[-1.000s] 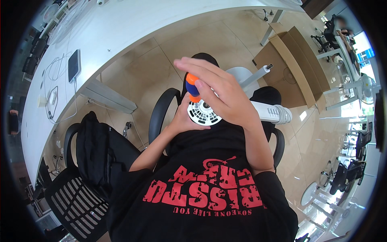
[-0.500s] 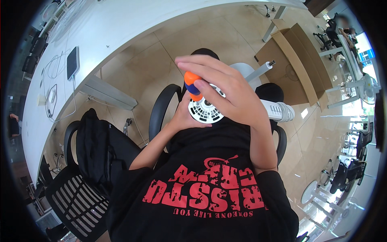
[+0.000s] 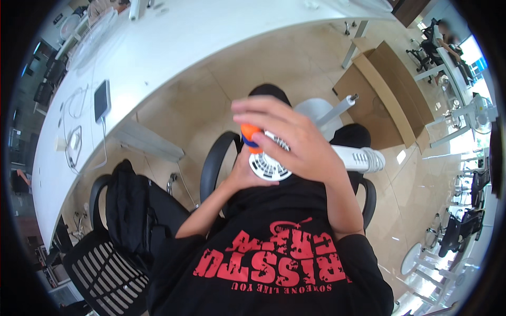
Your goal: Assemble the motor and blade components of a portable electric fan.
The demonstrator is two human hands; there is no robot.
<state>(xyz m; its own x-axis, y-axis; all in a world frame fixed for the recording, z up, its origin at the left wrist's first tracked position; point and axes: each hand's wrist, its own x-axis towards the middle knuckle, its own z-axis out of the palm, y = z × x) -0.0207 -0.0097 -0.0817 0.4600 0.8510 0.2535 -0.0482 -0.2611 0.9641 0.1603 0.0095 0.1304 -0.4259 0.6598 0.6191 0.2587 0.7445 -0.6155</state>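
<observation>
The long white curved surface (image 3: pixel 174 47) is being seen arcing from 8 o'clock up to 1 o'clock, with a dark tablet (image 3: pixel 101 100) and white cables (image 3: pixel 74 142) lying on it at 10 o'clock. The tan tiled floor (image 3: pixel 221 89) is being shown beneath it, and a flattened cardboard box (image 3: pixel 387 100) is lying on that floor at 2 o'clock. A black mesh office chair (image 3: pixel 100 274) is being seen at 8 o'clock, with a black backpack (image 3: pixel 129 210) resting on its seat. A second black chair (image 3: pixel 213 163) is being occupied by the person, whose black shirt with red lettering (image 3: pixel 274 258) is filling the 6 o'clock area. A white fan stand with a round base (image 3: pixel 316 113) is lying just past the knees at 1 o'clock, and a white ribbed fan body (image 3: pixel 358 159) is lying across the lap at 3 o'clock.

Near the centre, a small round white fan grille part (image 3: pixel 268 167) is being supported from below by the left hand (image 3: pixel 243 176), whose grip is being curled against its underside. An orange-and-blue tool handle (image 3: pixel 249 137) is being pinched from above by the right hand (image 3: pixel 295 142), its grip being pressed together around the handle, with the tool being held against the grille part.
</observation>
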